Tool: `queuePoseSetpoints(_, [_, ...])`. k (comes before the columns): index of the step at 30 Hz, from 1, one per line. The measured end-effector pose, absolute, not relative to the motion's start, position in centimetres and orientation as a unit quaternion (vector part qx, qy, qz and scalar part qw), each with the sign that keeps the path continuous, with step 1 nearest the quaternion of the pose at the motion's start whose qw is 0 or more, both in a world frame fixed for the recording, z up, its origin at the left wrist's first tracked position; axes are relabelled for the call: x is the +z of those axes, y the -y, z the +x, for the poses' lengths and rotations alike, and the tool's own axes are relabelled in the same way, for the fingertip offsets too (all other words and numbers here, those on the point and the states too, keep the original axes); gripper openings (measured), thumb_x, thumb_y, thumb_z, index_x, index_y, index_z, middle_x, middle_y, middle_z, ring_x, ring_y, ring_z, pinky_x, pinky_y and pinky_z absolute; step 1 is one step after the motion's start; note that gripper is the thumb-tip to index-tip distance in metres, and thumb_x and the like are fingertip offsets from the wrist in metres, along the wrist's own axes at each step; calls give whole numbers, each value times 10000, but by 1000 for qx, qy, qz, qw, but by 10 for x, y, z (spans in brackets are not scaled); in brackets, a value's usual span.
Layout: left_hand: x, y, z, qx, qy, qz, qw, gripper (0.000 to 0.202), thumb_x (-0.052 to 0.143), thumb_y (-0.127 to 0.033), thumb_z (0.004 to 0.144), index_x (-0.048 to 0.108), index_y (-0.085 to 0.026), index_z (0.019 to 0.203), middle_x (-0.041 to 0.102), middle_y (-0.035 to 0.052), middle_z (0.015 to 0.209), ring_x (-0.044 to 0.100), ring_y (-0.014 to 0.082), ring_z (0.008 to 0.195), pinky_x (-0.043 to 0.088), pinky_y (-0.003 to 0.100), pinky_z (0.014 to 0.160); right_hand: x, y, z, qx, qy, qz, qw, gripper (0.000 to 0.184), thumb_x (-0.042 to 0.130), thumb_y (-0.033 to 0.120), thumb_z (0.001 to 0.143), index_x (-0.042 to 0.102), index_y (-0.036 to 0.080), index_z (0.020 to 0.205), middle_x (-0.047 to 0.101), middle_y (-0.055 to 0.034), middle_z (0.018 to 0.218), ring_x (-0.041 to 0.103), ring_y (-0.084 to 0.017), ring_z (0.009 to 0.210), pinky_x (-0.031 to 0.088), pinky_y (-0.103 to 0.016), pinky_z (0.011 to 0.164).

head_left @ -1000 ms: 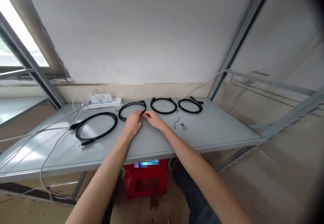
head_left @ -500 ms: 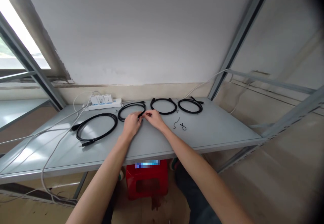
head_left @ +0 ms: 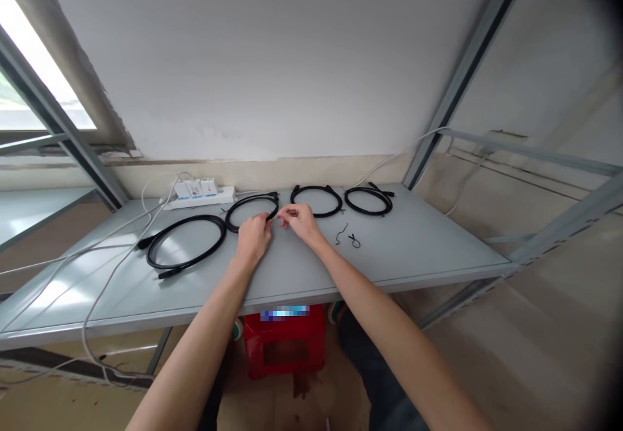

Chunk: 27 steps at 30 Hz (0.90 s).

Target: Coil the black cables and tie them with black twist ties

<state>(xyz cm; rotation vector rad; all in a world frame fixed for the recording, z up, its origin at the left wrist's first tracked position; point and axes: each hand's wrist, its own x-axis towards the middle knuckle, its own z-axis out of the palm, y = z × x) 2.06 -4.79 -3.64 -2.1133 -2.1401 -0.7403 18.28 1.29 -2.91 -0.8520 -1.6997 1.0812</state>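
Observation:
My left hand (head_left: 254, 237) is closed on the near right side of a coiled black cable (head_left: 274, 195) lying on the grey shelf. Just right of that coil, my right hand (head_left: 300, 221) has its thumb and fingertips pinched together. Whatever it pinches, if anything, is too small to make out. A larger black cable coil (head_left: 222, 226) lies to the left, its two plug ends apart. Beyond my right hand lies another black coil (head_left: 316, 188), partly covered by it, and farther right a last coil (head_left: 367, 213).
Two thin black ties (head_left: 342, 233) lie right of my right hand, one bent into a loop. A white power strip (head_left: 219, 196) with plugged adapters stands by the wall. White cords (head_left: 114, 269) trail across the left side. A red stool (head_left: 285, 328) is below the shelf (head_left: 413, 249).
My right hand has drawn slightly away from my left, widening the gap between their fingertips. My left hand stays on the coil. The view has shifted a little.

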Motion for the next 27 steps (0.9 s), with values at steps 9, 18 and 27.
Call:
queuePoseSetpoints(9, [-32,50,23,-233,704,-671,17,350,479,-287,1149,801,-179,1235,838,194,1171,785,347,1100,544,382,865,-32,-9,179,406,684,-356,490,175,642,278,921,725,208,784,673,-19,668,549,-158,507,458,-301,554])
queuePoseSetpoints(18, [-33,49,23,-167,725,-668,12,355,459,-336,1179,725,-163,1338,806,204,1209,774,360,1129,557,394,883,-30,-15,190,364,642,-366,567,320,627,496,1009,702,204,900,683,-52,780,525,-151,531,431,-310,535])
queuePoseSetpoints(27, [-32,52,24,-143,728,-670,21,402,406,-403,1199,703,-152,1302,804,198,1192,788,380,1114,553,407,857,-20,47,210,266,665,-327,617,496,479,536,1155,697,199,1448,671,-22,786,640,-191,693,523,-311,726])
